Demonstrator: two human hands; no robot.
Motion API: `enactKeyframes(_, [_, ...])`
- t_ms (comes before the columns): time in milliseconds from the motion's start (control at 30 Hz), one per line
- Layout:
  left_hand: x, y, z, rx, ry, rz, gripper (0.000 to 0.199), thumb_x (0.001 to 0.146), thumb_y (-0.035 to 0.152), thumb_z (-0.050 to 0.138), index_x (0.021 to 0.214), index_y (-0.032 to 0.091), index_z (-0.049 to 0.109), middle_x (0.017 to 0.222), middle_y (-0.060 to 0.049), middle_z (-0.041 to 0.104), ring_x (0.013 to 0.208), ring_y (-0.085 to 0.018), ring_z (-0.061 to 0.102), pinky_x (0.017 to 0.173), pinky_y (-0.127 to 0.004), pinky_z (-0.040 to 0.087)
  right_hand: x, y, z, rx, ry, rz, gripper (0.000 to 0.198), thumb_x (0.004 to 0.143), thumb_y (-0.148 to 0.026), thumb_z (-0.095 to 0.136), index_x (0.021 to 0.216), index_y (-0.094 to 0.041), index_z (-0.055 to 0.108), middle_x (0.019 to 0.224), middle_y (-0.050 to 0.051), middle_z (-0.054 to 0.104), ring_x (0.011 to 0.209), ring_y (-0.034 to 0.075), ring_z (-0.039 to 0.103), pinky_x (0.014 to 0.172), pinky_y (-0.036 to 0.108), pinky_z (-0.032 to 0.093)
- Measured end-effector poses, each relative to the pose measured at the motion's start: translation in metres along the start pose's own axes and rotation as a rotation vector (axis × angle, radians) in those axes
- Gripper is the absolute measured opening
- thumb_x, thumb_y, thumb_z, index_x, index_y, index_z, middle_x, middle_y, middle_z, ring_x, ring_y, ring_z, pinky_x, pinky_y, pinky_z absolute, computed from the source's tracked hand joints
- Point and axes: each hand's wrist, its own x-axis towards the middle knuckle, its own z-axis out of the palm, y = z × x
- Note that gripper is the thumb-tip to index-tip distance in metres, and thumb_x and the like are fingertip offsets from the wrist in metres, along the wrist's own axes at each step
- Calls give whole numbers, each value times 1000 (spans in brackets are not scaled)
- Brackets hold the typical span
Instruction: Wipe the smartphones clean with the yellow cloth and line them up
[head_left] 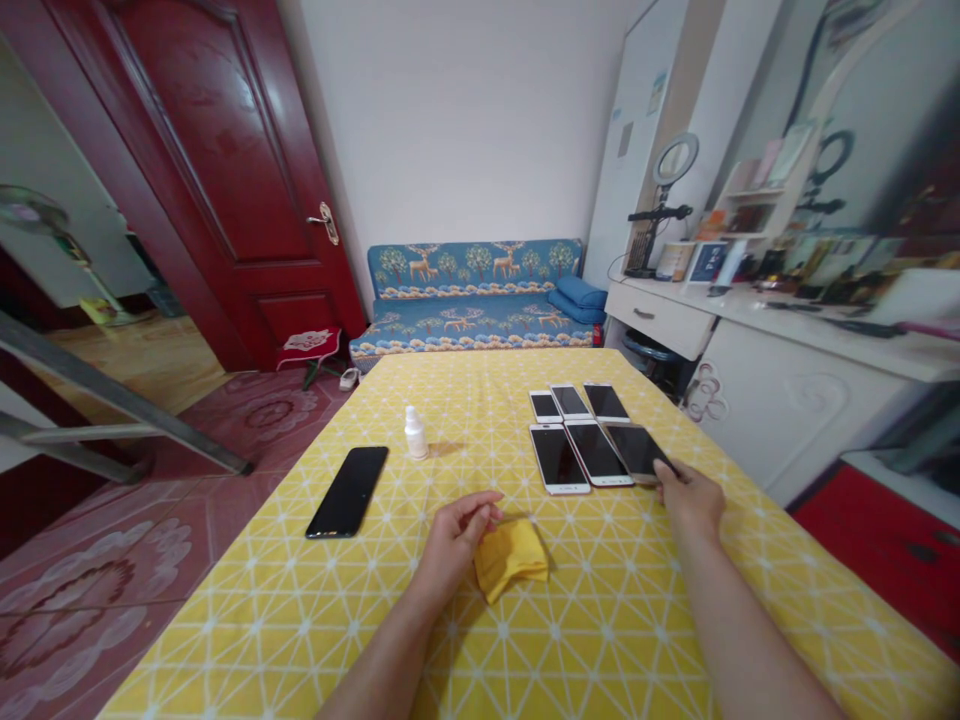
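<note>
At a counter (315, 600) draped in a yellow cloth with a white triangle pattern, my left hand (455, 540) pinches the corner of a soft, crumpled yellow wipe (511, 563) lying near the middle. My right hand (690, 497), fingers curled, rests on the near edge of the rightmost phone (637, 450) in a row of flat, glossy rectangles. A black phone (349, 490) lies apart at left, beside a small white plastic bottle (415, 434).
</note>
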Motion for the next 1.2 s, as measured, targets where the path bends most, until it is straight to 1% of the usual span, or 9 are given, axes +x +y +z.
enactKeyframes(167, [3,-2,-3,11,15,9,40,79,45,65,104,14,71,86,-9,71,74,-17,62,67,-27,46,3,-15,-1,-329,0,-20,45,77,-37,60,113,-11,70,104,20,70,96,35,62,81,44,46])
enactKeyframes(500, [4,-10,-3,65,18,28,35,82,38,61,105,13,70,84,-9,71,73,-17,62,69,-28,48,-6,-23,5,-694,19,-116,47,84,-48,50,116,-18,68,113,20,61,106,37,54,79,47,45])
enactKeyframes(633, [7,-8,-8,211,53,101,31,86,36,56,105,16,70,94,-10,72,83,-20,65,72,-30,49,-6,-18,5,-658,48,-194,46,82,-46,55,112,-15,69,119,22,58,117,41,44,90,57,38])
enactKeyframes(767, [11,6,-34,617,311,339,27,89,27,49,102,20,71,105,-9,69,102,-23,61,90,-36,46,-16,-24,11,-305,110,-468,44,84,-43,51,113,-14,67,121,18,58,117,35,47,97,54,37])
enactKeyframes(867, [12,16,-62,988,642,318,31,87,25,50,112,21,67,114,-10,64,112,-28,53,99,-43,38,-47,-46,19,-7,-108,-698,38,87,-41,50,109,-16,67,114,14,62,109,26,56,97,42,42])
enactKeyframes(967, [10,18,-85,1238,891,92,51,84,32,56,133,16,52,131,-19,51,125,-35,41,102,-49,32,-94,-77,20,60,-575,-701,30,86,-41,55,104,-22,70,102,7,67,91,19,62,84,33,49])
enactKeyframes(1033, [9,15,-95,1321,911,-122,67,82,41,58,140,11,42,135,-26,44,129,-40,36,101,-51,30,-124,-96,16,-56,-818,-739,33,76,-42,69,103,-24,71,104,5,68,97,21,60,87,33,47])
enactKeyframes(1100, [9,13,-100,1353,846,-308,75,81,49,56,142,9,37,132,-28,46,125,-42,39,98,-51,31,-145,-108,10,-162,-1030,-800,52,60,-43,82,108,-27,71,106,4,66,103,23,56,90,35,45])
enactKeyframes(1200, [8,15,-103,1363,771,-426,73,83,50,52,142,11,35,125,-25,52,116,-40,47,92,-47,36,-160,-112,4,-243,-1183,-845,68,54,-39,86,118,-30,66,115,4,61,109,24,51,93,35,41])
